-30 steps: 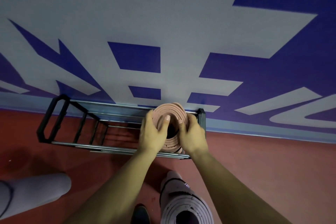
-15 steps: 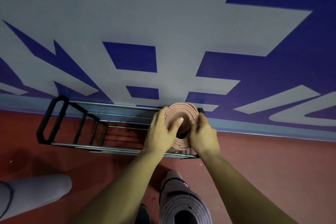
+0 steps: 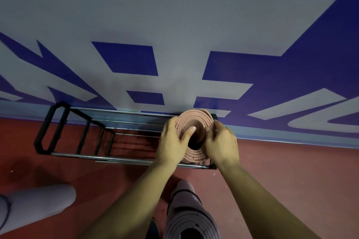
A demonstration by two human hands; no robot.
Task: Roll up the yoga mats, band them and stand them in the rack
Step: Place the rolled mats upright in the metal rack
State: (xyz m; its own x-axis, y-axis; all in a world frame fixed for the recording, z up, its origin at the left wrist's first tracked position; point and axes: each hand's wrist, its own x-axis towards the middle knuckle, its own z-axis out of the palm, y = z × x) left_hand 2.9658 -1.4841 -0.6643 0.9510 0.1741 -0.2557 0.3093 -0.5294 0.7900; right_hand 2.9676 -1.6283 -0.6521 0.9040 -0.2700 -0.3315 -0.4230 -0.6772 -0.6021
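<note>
A rolled pink yoga mat [image 3: 194, 120] stands upright in the right end of the black metal rack [image 3: 58, 134], seen from above as a spiral. My left hand [image 3: 172, 145] grips its left side, thumb laid over the top edge into the hollow core. My right hand [image 3: 221, 145] grips the right side of the roll, fingers curled round it. The mat's lower part is hidden by my hands and the rack.
A rolled grey mat [image 3: 192, 217] with a dark band stands by my feet at the bottom centre. Another grey roll [image 3: 35, 205] lies on the red floor at bottom left. The rack stands against a blue and grey wall [image 3: 174, 35].
The pink roll and both hands have shifted slightly right, into the rack's right end. My grip on it stays the same.
</note>
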